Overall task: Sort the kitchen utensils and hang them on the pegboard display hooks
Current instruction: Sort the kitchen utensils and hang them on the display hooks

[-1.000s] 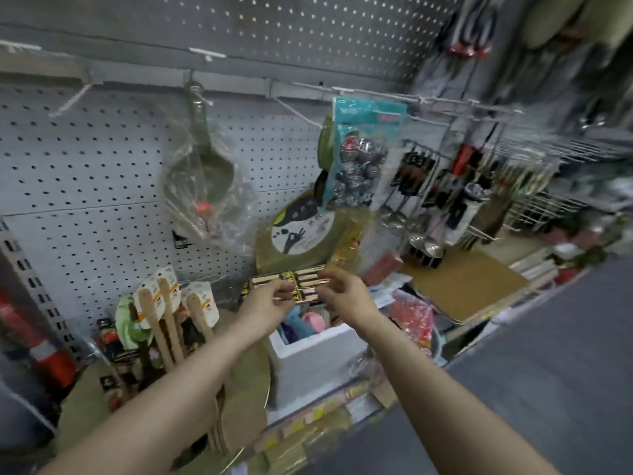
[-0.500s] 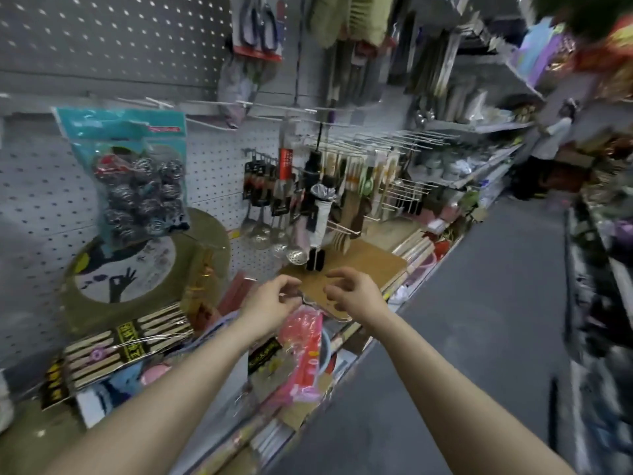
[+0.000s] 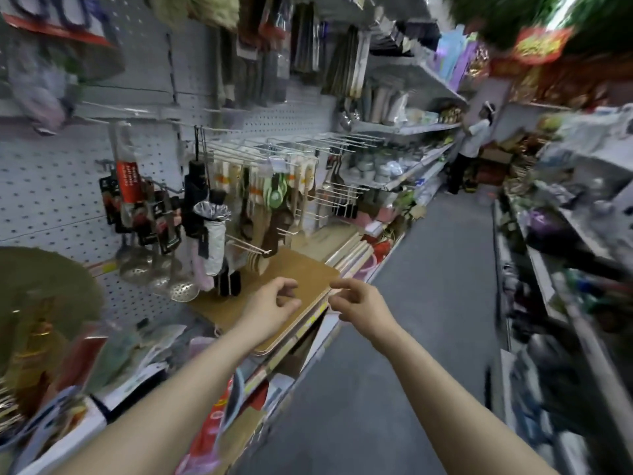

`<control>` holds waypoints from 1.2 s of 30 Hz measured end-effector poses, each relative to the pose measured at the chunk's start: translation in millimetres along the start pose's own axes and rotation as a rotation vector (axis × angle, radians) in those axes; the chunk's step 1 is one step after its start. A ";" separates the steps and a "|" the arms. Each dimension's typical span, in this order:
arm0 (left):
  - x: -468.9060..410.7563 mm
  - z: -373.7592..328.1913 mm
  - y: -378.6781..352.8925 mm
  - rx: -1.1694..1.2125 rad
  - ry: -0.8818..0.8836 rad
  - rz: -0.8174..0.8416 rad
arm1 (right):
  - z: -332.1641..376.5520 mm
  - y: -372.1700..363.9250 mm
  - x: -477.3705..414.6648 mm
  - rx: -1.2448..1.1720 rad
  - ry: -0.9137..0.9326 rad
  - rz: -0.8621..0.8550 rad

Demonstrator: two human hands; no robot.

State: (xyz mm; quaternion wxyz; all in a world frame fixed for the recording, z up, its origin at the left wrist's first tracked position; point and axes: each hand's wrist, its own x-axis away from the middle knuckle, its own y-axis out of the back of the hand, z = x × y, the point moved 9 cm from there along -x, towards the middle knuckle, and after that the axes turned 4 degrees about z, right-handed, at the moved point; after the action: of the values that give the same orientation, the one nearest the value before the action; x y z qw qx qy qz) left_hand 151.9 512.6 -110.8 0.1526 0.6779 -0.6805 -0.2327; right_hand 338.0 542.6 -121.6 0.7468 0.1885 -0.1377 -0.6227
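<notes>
Lower shelf (image 3: 305, 329) bears a brown cutting board (image 3: 301, 269); pale boards (image 3: 342, 248) lie just beyond.

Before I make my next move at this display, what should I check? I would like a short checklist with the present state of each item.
1. Is the left hand free: ok, it holds nothing and is above the brown wooden cutting board.
2. Is the right hand free: ok, its fingers are loosely curled and empty.
3. Utensil picked for hanging: not ok, neither hand holds one.
4. Free hook: ok, the white wire hooks of the upper row look bare.
5. Reading labels for sorting: cannot tell, the picture is blurred.
6. Aisle clear: ok, the person in a white top stands far down it.
</notes>
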 end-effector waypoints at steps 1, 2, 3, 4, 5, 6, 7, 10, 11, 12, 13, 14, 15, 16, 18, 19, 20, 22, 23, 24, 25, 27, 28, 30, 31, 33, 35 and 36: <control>-10.6 -2.6 -6.6 -0.001 -0.003 0.005 | -6.1 8.0 -6.3 -0.006 -0.006 -0.012; -22.2 -4.1 -13.7 -0.004 -0.004 0.013 | -11.9 15.7 -13.1 -0.005 -0.011 -0.022; -34.0 -5.1 -21.1 -0.003 -0.003 0.022 | -18.3 22.9 -20.7 -0.005 -0.018 -0.032; -46.4 -5.7 -28.5 -0.002 -0.003 0.031 | -24.4 29.9 -29.1 -0.006 -0.027 -0.040; -59.1 -5.8 -35.0 0.000 -0.005 0.039 | -30.0 36.1 -38.1 -0.012 -0.034 -0.047; -72.4 -6.0 -41.7 0.000 -0.009 0.047 | -35.5 42.5 -47.9 -0.014 -0.043 -0.053; -87.3 -5.7 -48.1 0.005 -0.013 0.053 | -40.1 49.1 -59.2 -0.013 -0.047 -0.060; -133.1 -5.1 -66.2 0.028 -0.030 0.078 | -52.7 69.7 -95.4 0.017 -0.058 -0.087; -150.0 -4.8 -72.5 0.040 -0.032 0.088 | -56.9 77.1 -109.1 0.026 -0.063 -0.093; -169.0 -4.8 -79.0 0.055 -0.033 0.096 | -60.5 85.5 -124.1 0.032 -0.070 -0.100; -184.2 -5.9 -83.3 0.070 -0.036 0.101 | -63.0 92.3 -136.2 0.036 -0.080 -0.104; -201.2 -6.8 -87.4 0.086 -0.036 0.102 | -64.5 99.9 -149.7 0.038 -0.089 -0.106; -218.3 -7.0 -91.1 0.101 -0.034 0.101 | -65.8 106.7 -163.6 0.041 -0.094 -0.104; -236.6 -8.4 -94.1 0.114 -0.032 0.102 | -66.1 114.2 -179.3 0.044 -0.096 -0.104; -269.5 -12.0 -100.3 0.133 -0.044 0.112 | -66.9 128.8 -207.0 0.049 -0.095 -0.110; -286.5 -14.8 -103.4 0.141 -0.056 0.118 | -68.1 136.6 -221.2 0.046 -0.092 -0.116; -304.0 -17.0 -107.5 0.144 -0.064 0.125 | -70.5 144.5 -235.4 0.041 -0.091 -0.126; -329.9 -20.2 -114.2 0.149 -0.075 0.134 | -76.4 156.6 -255.5 0.039 -0.095 -0.140; -342.3 -20.6 -119.1 0.151 -0.077 0.138 | -81.0 162.2 -265.2 0.037 -0.100 -0.144; -354.8 -18.8 -126.3 0.153 -0.073 0.147 | -87.5 167.8 -275.1 0.032 -0.107 -0.146; -363.8 -18.1 -132.3 0.159 -0.073 0.155 | -92.8 172.7 -283.4 0.027 -0.112 -0.148; -381.4 -16.1 -147.1 0.168 -0.070 0.175 | -103.4 183.2 -299.6 0.018 -0.118 -0.153; -387.9 -15.7 -154.0 0.167 -0.065 0.186 | -108.8 187.6 -306.3 0.016 -0.119 -0.154; -406.6 -15.7 -170.0 0.160 -0.058 0.199 | -123.5 199.2 -323.9 -0.001 -0.128 -0.153; -415.0 -17.3 -176.1 0.155 -0.058 0.202 | -130.3 204.2 -332.7 -0.007 -0.131 -0.148; -437.1 -18.8 -189.2 0.142 -0.047 0.191 | -144.4 216.7 -354.4 -0.003 -0.125 -0.134; -458.6 -22.5 -199.8 0.125 -0.037 0.168 | -156.4 228.6 -376.8 -0.005 -0.113 -0.111; -469.7 -25.6 -205.4 0.118 -0.036 0.156 | -162.0 235.1 -388.9 -0.007 -0.106 -0.096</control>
State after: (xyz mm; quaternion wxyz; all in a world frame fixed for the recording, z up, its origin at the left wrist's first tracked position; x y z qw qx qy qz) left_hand 356.3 982.1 -146.1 0.1179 0.6265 -0.7463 -0.1916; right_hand 543.2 978.5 -148.2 0.7084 0.1589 -0.1660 -0.6674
